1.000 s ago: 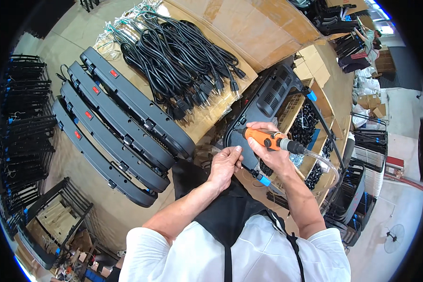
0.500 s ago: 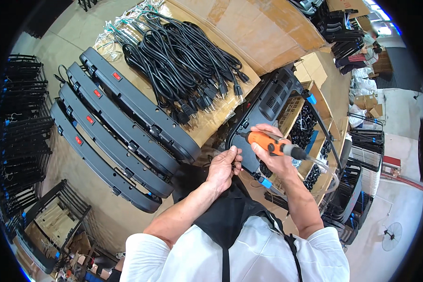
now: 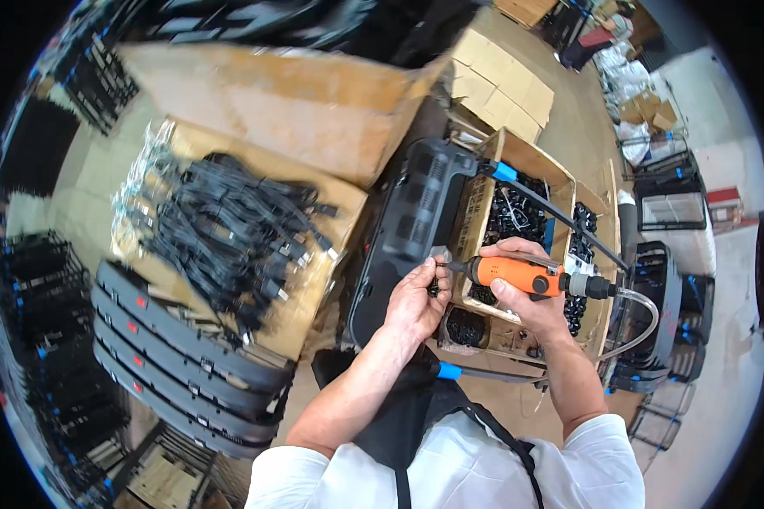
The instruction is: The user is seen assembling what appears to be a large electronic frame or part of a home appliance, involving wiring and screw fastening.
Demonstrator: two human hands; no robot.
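Note:
An orange air screwdriver [image 3: 518, 276] lies in the grip of my right hand [image 3: 530, 301], its tip pointing left and a clear hose trailing from its back end. Close to that tip, my left hand [image 3: 418, 299] is closed with thumb and fingertips together. Small dark pieces show among its fingers, too small to name. Just beyond my left hand is a dark grey machine base [image 3: 378, 276] with a vented motor cover [image 3: 424, 195]. A black tubular frame with blue sleeves [image 3: 502, 171] extends from it to the right.
Wooden bins [image 3: 530, 153] of small black parts stand at the right. Bundled black power cords [image 3: 229, 220] lie on cardboard at the left, with a stack of grey curved bases [image 3: 187, 356] nearer me. A tall cardboard flap [image 3: 272, 110] rises behind. Another person [image 3: 590, 42] is far off.
My view has swung to the right. The screwdriver, earlier angled over the machine base, now lies nearly level beside the bins, its tip brought close to my left fingertips.

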